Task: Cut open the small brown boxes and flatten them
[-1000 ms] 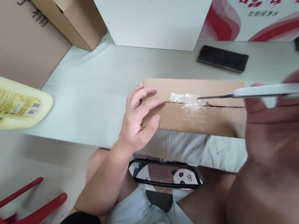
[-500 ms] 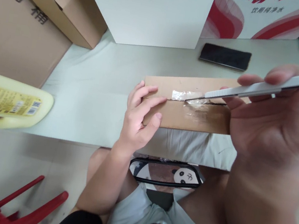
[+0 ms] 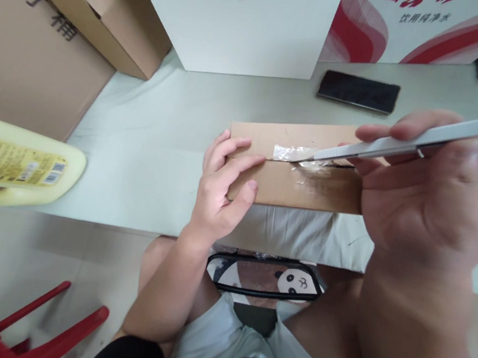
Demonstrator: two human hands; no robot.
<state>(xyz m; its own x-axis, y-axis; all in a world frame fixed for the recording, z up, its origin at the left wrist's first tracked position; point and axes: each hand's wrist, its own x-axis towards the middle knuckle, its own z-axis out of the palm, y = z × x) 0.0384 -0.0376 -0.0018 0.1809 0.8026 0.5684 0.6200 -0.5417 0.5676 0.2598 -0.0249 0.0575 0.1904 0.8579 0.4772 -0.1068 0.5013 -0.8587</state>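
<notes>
A small brown cardboard box [image 3: 329, 193] lies on the table, with a seam along its top and a strip of clear tape [image 3: 287, 152] over it. My left hand [image 3: 224, 182] grips the left end of this box, fingers over the top and thumb near the front edge. In my right hand [image 3: 440, 190], palm turned up, is a white utility knife [image 3: 431, 139]. Its thin blade meets the tape at the seam, near the middle of the box. The right end of the box is hidden behind that hand.
Behind the box lie a black phone [image 3: 358, 92] and a large white box [image 3: 248, 20]. A red-and-white carton [image 3: 398, 34] stands at the back right, brown cartons [image 3: 123, 23] at the back left. On the left is a yellow bottle [image 3: 37, 168]; a red stool [image 3: 55, 332] stands below.
My right hand and the utility knife have shifted slightly left, the blade tip moving a little along the taped seam. My left hand still holds the box in place.
</notes>
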